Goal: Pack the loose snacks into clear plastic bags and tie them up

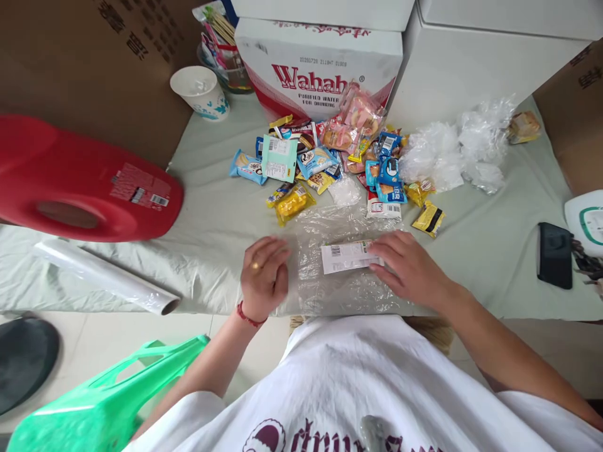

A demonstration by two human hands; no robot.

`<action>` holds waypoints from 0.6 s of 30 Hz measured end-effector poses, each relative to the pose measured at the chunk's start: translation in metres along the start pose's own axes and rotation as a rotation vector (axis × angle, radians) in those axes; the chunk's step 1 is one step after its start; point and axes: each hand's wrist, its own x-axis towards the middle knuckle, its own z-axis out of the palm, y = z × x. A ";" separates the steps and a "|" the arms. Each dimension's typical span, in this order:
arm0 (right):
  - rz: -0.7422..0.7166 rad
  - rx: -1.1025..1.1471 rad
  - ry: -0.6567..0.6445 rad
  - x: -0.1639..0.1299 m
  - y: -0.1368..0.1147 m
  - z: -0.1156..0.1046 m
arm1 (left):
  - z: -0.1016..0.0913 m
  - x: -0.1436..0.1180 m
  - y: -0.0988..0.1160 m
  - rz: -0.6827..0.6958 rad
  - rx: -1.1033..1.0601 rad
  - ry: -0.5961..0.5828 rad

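Over my remote feed, the right hand [407,263] rests loosely spread, fingers over one end of a white barcoded packet [346,256], seemingly steadying it flat on the clear plastic film [325,292]; whether it pinches, I cannot tell. The left hand [264,276], half open with nothing visible in it, is just beside the film. Wrapped snacks [320,162] heap beyond the film. Fingers hide some packet print; blur softens the left hand.

White printed T-shirt [367,376], red bracelet [249,316], gold ring [255,265]
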 end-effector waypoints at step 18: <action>0.213 0.444 -0.111 -0.072 0.037 0.004 | -0.023 -0.003 0.000 -0.088 -0.363 -0.550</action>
